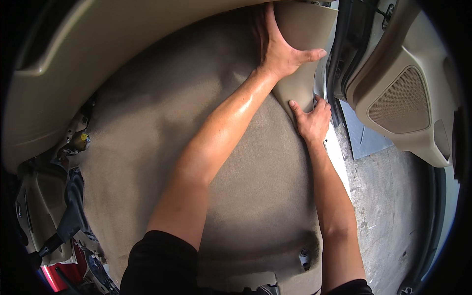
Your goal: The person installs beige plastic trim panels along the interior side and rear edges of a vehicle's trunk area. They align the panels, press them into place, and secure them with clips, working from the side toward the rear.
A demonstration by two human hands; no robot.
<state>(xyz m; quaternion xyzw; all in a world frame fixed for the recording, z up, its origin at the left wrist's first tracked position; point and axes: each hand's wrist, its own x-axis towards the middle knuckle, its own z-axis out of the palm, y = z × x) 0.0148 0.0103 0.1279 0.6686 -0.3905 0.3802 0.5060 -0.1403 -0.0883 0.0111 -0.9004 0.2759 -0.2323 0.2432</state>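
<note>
A beige plastic trim panel (297,27) stands along the far right side of the footwell, narrowing toward the door sill. Across its middle lies my left hand (285,55), thumb stretched out toward the panel's right edge. The other fingers of that hand reach up along its left edge, their tips partly hidden in shadow. Nearer to me, my right hand (315,120) grips the narrow lower end of the panel. Its thumb presses on the inner side and its fingers curl over the outer edge by the white sill (336,152).
Brown-grey carpet (255,162) covers the floor between my arms. The beige dashboard (113,34) curves overhead at far left. Exposed wiring and a yellow connector (84,137) sit at left. On the right, the open door (383,88) has a speaker grille (403,101), above concrete ground (383,206).
</note>
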